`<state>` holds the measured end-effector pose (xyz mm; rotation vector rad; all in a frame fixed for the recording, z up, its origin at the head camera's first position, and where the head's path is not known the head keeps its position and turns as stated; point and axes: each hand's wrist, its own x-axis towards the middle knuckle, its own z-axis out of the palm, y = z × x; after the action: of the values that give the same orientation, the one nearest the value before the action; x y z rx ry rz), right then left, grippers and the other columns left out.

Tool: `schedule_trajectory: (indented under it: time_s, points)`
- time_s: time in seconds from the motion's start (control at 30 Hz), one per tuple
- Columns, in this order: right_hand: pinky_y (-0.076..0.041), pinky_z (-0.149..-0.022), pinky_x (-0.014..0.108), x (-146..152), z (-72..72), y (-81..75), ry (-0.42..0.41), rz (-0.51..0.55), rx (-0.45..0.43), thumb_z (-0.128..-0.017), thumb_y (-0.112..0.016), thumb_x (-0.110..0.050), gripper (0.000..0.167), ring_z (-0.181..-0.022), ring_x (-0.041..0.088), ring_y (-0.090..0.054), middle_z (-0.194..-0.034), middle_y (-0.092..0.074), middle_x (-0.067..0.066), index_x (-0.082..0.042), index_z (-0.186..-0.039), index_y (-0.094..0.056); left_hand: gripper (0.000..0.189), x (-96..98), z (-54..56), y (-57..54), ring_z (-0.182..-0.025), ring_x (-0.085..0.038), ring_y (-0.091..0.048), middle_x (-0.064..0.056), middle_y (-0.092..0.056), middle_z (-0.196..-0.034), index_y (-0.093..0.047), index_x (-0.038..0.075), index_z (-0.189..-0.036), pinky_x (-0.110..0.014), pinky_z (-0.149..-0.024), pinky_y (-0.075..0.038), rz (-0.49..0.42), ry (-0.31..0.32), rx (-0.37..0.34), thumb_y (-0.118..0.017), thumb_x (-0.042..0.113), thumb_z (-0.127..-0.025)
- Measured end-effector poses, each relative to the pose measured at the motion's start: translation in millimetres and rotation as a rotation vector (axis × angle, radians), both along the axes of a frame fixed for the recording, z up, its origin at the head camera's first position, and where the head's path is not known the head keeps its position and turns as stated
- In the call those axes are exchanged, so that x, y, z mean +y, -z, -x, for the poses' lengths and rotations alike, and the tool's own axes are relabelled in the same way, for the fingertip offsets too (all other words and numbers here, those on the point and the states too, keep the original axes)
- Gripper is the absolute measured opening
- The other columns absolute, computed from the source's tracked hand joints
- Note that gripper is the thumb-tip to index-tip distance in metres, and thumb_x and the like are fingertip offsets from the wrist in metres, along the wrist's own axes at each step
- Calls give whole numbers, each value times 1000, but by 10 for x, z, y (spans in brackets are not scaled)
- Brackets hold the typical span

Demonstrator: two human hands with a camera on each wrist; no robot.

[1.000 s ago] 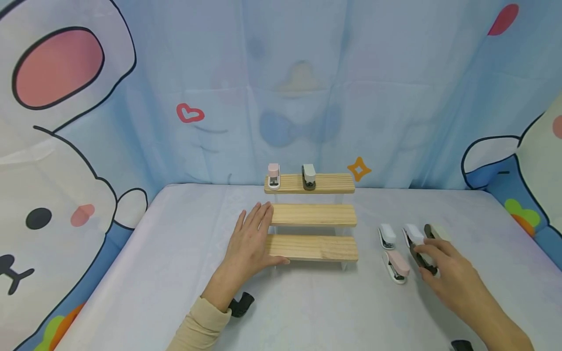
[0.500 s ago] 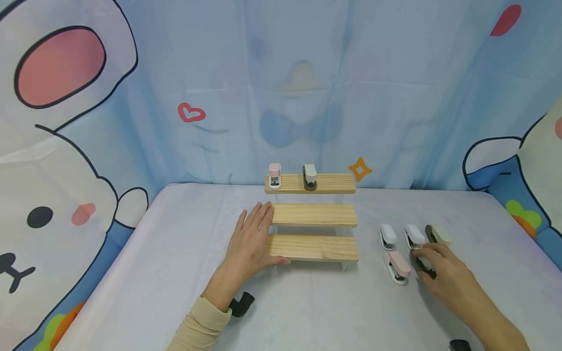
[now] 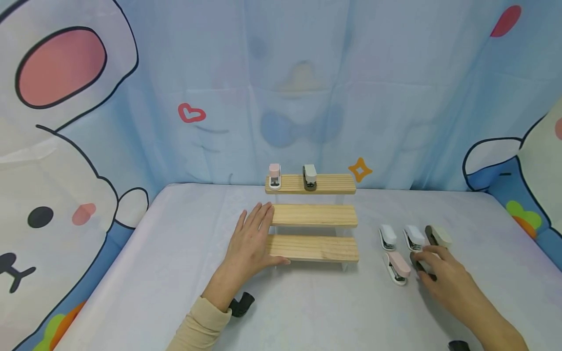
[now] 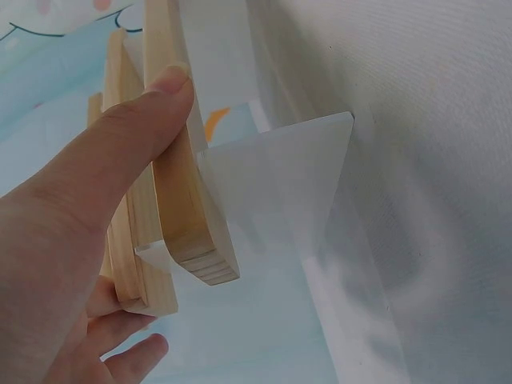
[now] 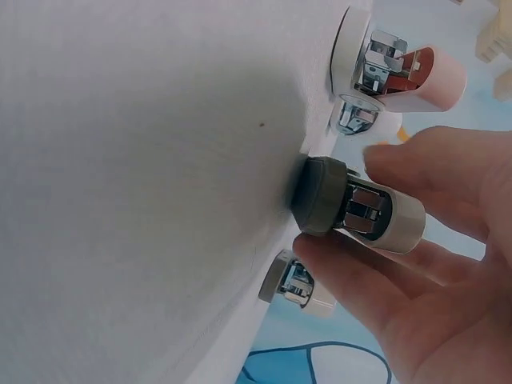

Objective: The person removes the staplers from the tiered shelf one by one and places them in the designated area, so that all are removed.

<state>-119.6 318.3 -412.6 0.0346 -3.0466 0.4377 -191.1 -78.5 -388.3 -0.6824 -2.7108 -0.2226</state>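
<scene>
Dark-based stapler (image 5: 324,196), pale top — at the worktop (image 3: 333,312) surface on the right, within the right hand (image 3: 447,279); can't tell if its base is bearing on the cloth (image 3: 184,229).

Left to right: left hand (image 3: 248,239) rests against the left end of a three-tier wooden rack (image 3: 313,247), fingers extended, thumb over the bottom board's front edge. Top board carries a pink stapler (image 3: 274,176) and a grey-topped stapler (image 3: 309,177), side by side, apart. Right of the rack: a white stapler (image 3: 388,237) with a second pink stapler (image 3: 398,265) just in front, then another white stapler (image 3: 414,237), then the right hand, thumb and fingers curled round the dark-based one's sides. Cream-topped stapler (image 3: 440,235) lies just behind it. Hands well apart; can't tell how hard the right one squeezes.

Handling, my guess: light, stiff, smooth shell so slightly slippery, not very fragile. Best hold is across the sides, low on the base — squeezing top to bottom could work the lever.

Surface: white, lightly creased; probably decent friction, might ruck if dragged. Room: pale-blue curtain (image 3: 395,48) behind, printed with cartoon animals (image 3: 66,185).
</scene>
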Motion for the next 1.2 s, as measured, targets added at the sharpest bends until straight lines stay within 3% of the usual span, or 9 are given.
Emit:
schedule_trajectory:
  time_s: [0.17, 0.4, 0.7, 0.97, 1.2]
  points:
    - [-51, -84, 65, 4, 22, 0, 19, 22, -14, -87, -66, 1, 30, -112, 57, -51, -132, -41, 33, 3, -117, -62, 128, -3, 1, 2, -150, -28, -31, -10, -36, -159, -29, 4, -155, -52, -122, -26, -4, 3, 7, -83, 69, -59]
    - [-51, -82, 65, -13, 44, -26, 42, 0, -65, -87, -70, -4, 32, -108, 56, -52, -132, -38, 35, 3, -117, -61, 126, -3, -1, 3, -148, -29, -32, -11, -38, -158, -31, 3, -154, -52, -122, -26, -13, 12, 20, -83, 69, -59]
    - [-50, -82, 67, -92, 10, -202, -26, 21, 161, -86, -70, -4, 31, -110, 56, -52, -131, -43, 33, 3, -115, -62, 126, -2, 6, 1, -148, -30, -34, -11, -38, -157, -32, 2, -153, -52, -121, -28, -11, 16, 35, -83, 69, -59]
    - [-50, -82, 67, -212, 98, -425, -91, 79, 309, -87, -67, -3, 32, -110, 48, -53, -131, -47, 29, 3, -118, -61, 127, -4, 7, 13, -148, -29, -33, -11, -38, -158, -32, 3, -154, -52, -121, -27, -11, 12, 34, -84, 69, -59]
    - [-49, -82, 65, -417, 211, -601, -158, 85, 452, -82, -72, 4, 37, -112, 46, -54, -129, -52, 26, 2, -117, -62, 127, -7, 4, 21, -149, -28, -33, -10, -38, -158, -31, 3, -154, -52, -122, -26, -17, 9, 24, -84, 68, -58]
